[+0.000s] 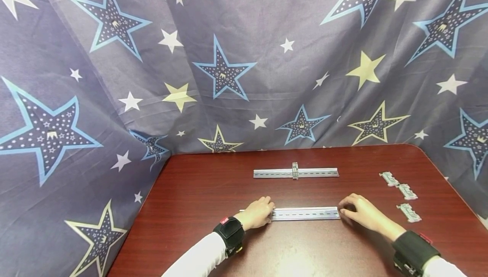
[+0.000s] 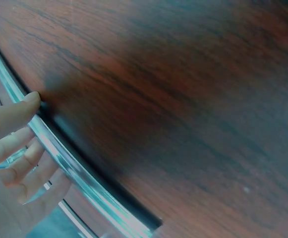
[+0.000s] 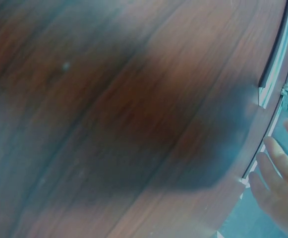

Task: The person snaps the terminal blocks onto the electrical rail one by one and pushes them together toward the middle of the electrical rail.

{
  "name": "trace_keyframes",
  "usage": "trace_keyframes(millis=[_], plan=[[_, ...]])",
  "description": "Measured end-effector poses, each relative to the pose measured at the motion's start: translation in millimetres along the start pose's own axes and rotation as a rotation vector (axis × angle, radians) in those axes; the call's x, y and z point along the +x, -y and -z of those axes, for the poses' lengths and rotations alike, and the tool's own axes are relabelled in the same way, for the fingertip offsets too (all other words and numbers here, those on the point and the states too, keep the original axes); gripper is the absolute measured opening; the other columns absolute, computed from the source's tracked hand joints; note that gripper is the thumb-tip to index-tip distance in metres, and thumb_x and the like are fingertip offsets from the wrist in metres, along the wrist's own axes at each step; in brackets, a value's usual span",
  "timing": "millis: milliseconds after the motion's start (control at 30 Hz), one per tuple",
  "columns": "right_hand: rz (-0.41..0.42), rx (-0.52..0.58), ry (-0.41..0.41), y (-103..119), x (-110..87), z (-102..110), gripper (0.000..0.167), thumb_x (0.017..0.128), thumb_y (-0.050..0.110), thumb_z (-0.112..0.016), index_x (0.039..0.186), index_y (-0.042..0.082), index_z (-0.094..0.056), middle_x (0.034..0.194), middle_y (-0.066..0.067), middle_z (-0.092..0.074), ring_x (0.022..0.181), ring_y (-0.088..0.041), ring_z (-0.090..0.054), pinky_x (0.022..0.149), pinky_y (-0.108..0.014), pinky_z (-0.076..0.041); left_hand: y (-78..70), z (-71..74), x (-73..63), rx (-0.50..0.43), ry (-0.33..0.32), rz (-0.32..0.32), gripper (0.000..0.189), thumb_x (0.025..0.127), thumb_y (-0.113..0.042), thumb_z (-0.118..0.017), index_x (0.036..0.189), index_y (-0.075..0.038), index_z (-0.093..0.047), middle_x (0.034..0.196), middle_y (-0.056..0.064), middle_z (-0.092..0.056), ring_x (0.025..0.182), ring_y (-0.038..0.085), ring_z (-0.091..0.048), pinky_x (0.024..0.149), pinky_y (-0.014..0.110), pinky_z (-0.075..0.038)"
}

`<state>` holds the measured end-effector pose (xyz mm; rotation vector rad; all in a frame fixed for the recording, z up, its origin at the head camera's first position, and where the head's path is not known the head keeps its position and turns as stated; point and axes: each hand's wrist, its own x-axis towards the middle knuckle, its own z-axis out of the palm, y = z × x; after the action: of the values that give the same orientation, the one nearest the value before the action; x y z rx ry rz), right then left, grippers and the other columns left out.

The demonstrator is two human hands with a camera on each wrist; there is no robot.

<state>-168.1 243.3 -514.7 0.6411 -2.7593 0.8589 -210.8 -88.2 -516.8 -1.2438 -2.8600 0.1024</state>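
Observation:
A slotted metal DIN rail [image 1: 305,214] lies across the near part of the table. My left hand [image 1: 258,213] holds it toward its left end. In the left wrist view the thumb [image 2: 30,103] is against the near edge of the rail [image 2: 64,158], and the fingers reach over to its far side. Just off the rail's right end is my right hand [image 1: 362,212], fingers loosely bent and nothing in them. The right wrist view shows that hand [image 3: 280,183] apart from the rail end [image 3: 263,96].
Farther back lies a second DIN rail [image 1: 318,173] with a few thin terminal blocks [image 1: 295,170] clipped upright near its middle. Three loose pale pieces [image 1: 389,178] lie at the table's right side. A star-patterned cloth [image 1: 236,23] hangs behind the brown table [image 1: 198,188].

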Motion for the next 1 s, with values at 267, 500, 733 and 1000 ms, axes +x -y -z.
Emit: trace_keyframes(millis=[267, 500, 733, 1000], plan=[[0.079, 0.013, -0.040, 4.9, 5.3, -9.5, 0.014, 0.069, 0.004, -0.067, 0.082, 0.005, -0.064, 0.078, 0.002, -0.058, 0.073, -0.015, -0.055, 0.067, -0.032, -0.044, 7.3, 0.9, -5.0, -0.130, -0.002, 0.034, 0.037, 0.067, -0.029, -0.073, 0.096, -0.010, -0.061, 0.086, 0.000, -0.049, 0.078, 0.013, -0.050, 0.065, 0.024, -0.042], [0.106, 0.009, -0.001, 10.5, 10.7, -16.8, 0.020, 0.068, 0.009, -0.069, 0.086, 0.003, -0.063, 0.081, -0.002, -0.058, 0.077, -0.019, -0.055, 0.069, -0.034, -0.044, 21.3, -0.2, -15.4, -0.202, -0.030, 0.065, 0.045, 0.066, -0.036, -0.072, 0.100, -0.010, -0.061, 0.087, 0.000, -0.051, 0.079, 0.013, -0.051, 0.066, 0.026, -0.042], [0.065, -0.001, 0.058, 16.4, 15.3, -21.0, 0.027, 0.068, 0.015, -0.070, 0.090, 0.002, -0.061, 0.085, -0.003, -0.056, 0.081, -0.023, -0.055, 0.072, -0.037, -0.044, 35.5, -2.9, -33.1, -0.231, -0.074, 0.117, 0.048, 0.064, -0.038, -0.073, 0.099, -0.007, -0.060, 0.086, 0.001, -0.051, 0.079, 0.017, -0.052, 0.067, 0.030, -0.043], [0.029, -0.004, 0.082, 24.3, 17.1, -23.4, 0.031, 0.068, 0.019, -0.071, 0.093, 0.003, -0.061, 0.086, -0.003, -0.055, 0.084, -0.024, -0.054, 0.073, -0.038, -0.044, 45.8, -12.7, -54.1, -0.227, -0.127, 0.174, 0.049, 0.063, -0.039, -0.074, 0.097, -0.006, -0.060, 0.084, 0.001, -0.049, 0.079, 0.019, -0.051, 0.066, 0.033, -0.043]])
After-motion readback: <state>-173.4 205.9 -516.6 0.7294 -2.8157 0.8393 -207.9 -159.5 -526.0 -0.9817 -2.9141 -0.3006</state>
